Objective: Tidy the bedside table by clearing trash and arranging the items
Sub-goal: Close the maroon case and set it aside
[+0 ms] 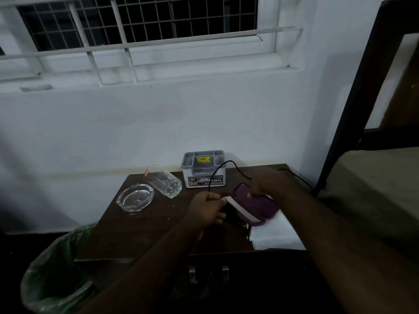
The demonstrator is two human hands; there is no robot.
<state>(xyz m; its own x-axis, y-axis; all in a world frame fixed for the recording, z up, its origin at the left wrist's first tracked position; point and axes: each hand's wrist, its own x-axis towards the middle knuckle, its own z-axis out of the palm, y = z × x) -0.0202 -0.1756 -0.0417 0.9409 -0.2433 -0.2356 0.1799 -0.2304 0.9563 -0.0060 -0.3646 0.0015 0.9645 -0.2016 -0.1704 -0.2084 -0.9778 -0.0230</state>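
Observation:
A purple pouch with a white edge is held above the dark wooden bedside table. My right hand grips its far top end. My left hand pinches the white edge at its near left end. A black cable loops up behind the pouch and trails off to the right. Under the pouch lies a white folded cloth or paper. A clear glass ashtray and a clear tumbler lying on its side are at the table's back left.
A grey organiser box with compartments stands at the table's back, against the white wall. A bin lined with a green bag sits on the floor at the left. A bed with a dark frame is on the right.

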